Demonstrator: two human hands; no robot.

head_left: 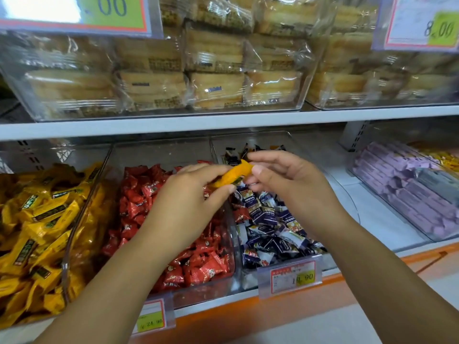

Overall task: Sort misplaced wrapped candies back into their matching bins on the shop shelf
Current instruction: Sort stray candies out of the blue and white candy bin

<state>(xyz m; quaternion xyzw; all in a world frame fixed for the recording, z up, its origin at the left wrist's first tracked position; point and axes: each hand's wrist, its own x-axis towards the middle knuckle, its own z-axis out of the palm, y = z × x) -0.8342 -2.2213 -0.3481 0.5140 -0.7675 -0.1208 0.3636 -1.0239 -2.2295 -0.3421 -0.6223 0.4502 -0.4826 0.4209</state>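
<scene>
- The yellow-orange wrapped candy (pixel 233 175) is held in the air above the right edge of the clear plastic bin of red wrapped candies (pixel 161 155). The left hand (pixel 196 192) pinches its lower end and the right hand (pixel 280 177) pinches its upper end between thumb and forefinger.
- With two light pinches on a slick wrapper, a slip as one hand lets go would likely drop it into the red bin or the clear bin of blue-and-white wrapped candies (pixel 260 140) just right of it. Both are wrong for it.
- Its matching place looks to be the clear bin of yellow wrapped candies (pixel 65 266), just left of the red bin, so it must cross the whole red bin. A short toss could fall among the reds.
- That bin is heaped high, so a careless drop might roll off.
- The left forearm hangs low over the red bin and could brush candies.
- Purple packets (pixel 407 194) lie well to the right, wrapped cakes (pixel 216 88) on the shelf above, and a price tag (pixel 150 319) at the red bin's front.
</scene>
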